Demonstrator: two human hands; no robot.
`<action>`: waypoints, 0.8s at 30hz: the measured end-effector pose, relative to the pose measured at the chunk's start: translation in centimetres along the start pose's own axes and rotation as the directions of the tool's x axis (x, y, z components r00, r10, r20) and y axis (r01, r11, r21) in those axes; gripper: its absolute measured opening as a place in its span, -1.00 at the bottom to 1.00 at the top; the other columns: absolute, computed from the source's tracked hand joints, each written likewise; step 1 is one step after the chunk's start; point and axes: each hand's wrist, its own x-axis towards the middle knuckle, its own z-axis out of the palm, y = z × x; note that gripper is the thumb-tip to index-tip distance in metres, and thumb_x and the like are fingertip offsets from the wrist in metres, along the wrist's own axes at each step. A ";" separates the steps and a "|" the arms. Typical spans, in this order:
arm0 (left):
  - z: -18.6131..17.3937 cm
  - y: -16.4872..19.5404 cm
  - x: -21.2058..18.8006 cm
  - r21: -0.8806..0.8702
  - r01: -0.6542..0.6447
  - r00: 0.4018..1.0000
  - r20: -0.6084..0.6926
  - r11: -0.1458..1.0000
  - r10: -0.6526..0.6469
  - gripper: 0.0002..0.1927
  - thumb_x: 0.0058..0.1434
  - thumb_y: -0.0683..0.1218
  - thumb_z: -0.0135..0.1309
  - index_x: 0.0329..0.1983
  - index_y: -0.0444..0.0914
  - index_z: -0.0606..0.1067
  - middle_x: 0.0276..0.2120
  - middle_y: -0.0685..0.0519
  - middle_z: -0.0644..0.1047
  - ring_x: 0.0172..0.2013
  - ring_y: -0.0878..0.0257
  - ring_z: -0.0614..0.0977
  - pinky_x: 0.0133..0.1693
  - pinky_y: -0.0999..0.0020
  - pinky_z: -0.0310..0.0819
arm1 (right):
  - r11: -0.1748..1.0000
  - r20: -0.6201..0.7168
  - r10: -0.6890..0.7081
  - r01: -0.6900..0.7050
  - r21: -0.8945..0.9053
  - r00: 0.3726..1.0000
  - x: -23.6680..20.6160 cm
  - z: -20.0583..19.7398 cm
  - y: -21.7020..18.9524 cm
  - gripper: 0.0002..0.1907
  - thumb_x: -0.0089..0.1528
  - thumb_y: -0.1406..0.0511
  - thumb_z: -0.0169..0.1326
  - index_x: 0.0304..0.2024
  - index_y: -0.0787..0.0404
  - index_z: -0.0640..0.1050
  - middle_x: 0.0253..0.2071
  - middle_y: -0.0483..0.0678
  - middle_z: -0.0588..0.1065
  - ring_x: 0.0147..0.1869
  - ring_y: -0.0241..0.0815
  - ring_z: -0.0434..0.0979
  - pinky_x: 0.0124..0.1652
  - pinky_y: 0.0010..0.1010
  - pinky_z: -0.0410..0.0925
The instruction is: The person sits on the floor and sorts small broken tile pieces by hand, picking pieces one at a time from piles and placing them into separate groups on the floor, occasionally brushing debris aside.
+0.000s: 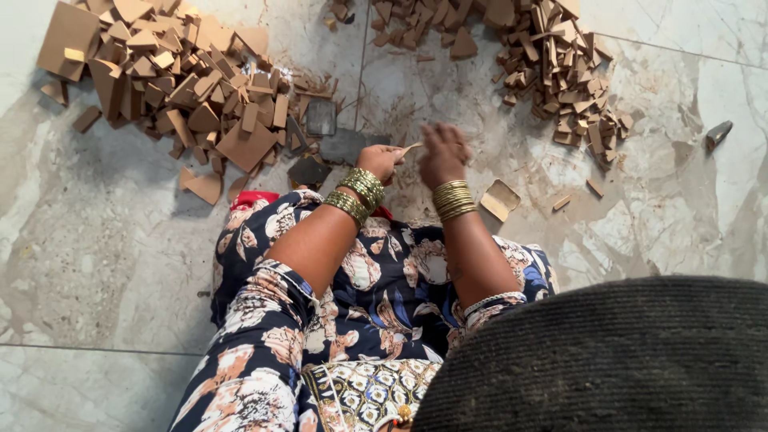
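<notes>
Pinching a thin brown strip [410, 148], left hand [380, 162] and right hand [442, 154] grip it above the tiled floor [120, 240].

Big chip pile [172, 80] blocks far left, smaller pile [560, 68] far right. Open floor [416, 88] between them, more free floor right of the flat piece [500, 199].

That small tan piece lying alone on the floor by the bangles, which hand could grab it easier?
Probably the right hand. The small tan piece lies on the tiled floor just beside the right wrist, while the left hand sits farther over, holding a thin brown strip that both hands meet at.
</notes>
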 end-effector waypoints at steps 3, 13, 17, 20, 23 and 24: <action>0.1 0.4 -0.1 -0.013 -0.035 0.998 -0.053 0.999 0.034 -0.81 0.31 -0.14 0.04 -0.11 -0.32 0.59 -0.43 0.09 0.60 -0.67 0.37 0.43 -0.65 0.39 0.28 | 0.976 -0.098 0.099 -0.077 0.204 0.990 0.6 -1.1 1.8 -0.31 0.04 0.42 0.04 0.28 0.05 0.44 0.32 0.05 0.32 0.43 0.16 0.17 0.36 0.03 0.06; 0.0 -0.4 1.8 -0.021 0.185 0.979 0.092 0.983 -0.182 -0.88 0.29 -0.19 -0.07 -0.26 -0.37 0.43 -0.60 0.02 0.37 -0.70 0.25 0.38 -0.65 0.24 0.29 | 0.927 -0.219 -0.376 0.365 -0.090 0.901 -1.4 1.2 -2.8 -0.36 0.06 0.38 0.13 0.21 -0.14 0.51 0.34 -0.03 0.34 0.44 0.09 0.19 0.30 -0.02 0.04; 0.5 -0.1 0.7 -0.099 0.283 0.957 0.102 0.954 -0.273 -0.80 0.32 -0.15 -0.06 -0.31 -0.19 0.59 -0.61 0.20 0.37 -0.68 0.40 0.30 -0.59 0.37 0.32 | 0.997 -0.080 0.041 -0.036 0.067 0.996 -0.1 -0.1 0.6 -0.36 0.15 0.43 0.02 0.28 -0.10 0.47 0.37 0.00 0.32 0.48 0.05 0.17 0.41 -0.03 0.07; 0.5 0.5 -0.4 -0.211 0.215 0.977 0.038 0.954 -0.211 -0.74 0.31 -0.17 -0.13 -0.39 -0.15 0.58 -0.62 0.20 0.36 -0.67 0.38 0.31 -0.58 0.36 0.33 | 0.989 -0.152 0.140 -0.132 0.064 0.978 0.8 -1.3 1.9 -0.21 0.06 0.48 -0.05 0.39 0.04 0.37 0.39 0.15 0.24 0.45 0.17 0.13 0.35 0.00 0.03; 0.5 0.6 -0.4 -0.199 0.172 0.984 -0.016 0.965 -0.178 -0.73 0.35 -0.11 0.00 -0.50 -0.27 0.44 -0.65 0.15 0.34 -0.67 0.32 0.34 -0.59 0.30 0.36 | 0.969 -0.370 -0.245 0.237 -0.068 0.896 0.6 -1.4 0.4 -0.27 0.14 0.46 -0.03 0.40 0.09 0.35 0.47 0.08 0.22 0.53 0.12 0.15 0.44 -0.05 0.05; 0.6 0.4 -0.2 -0.209 0.200 0.980 0.021 0.957 -0.200 -0.73 0.34 -0.12 -0.03 -0.51 -0.26 0.41 -0.65 0.14 0.34 -0.68 0.31 0.34 -0.59 0.31 0.34 | 0.948 -0.378 -0.317 0.307 -0.088 0.870 0.3 -0.9 -0.9 -0.31 0.16 0.46 -0.01 0.38 0.06 0.37 0.46 0.04 0.23 0.51 0.08 0.17 0.44 -0.07 0.06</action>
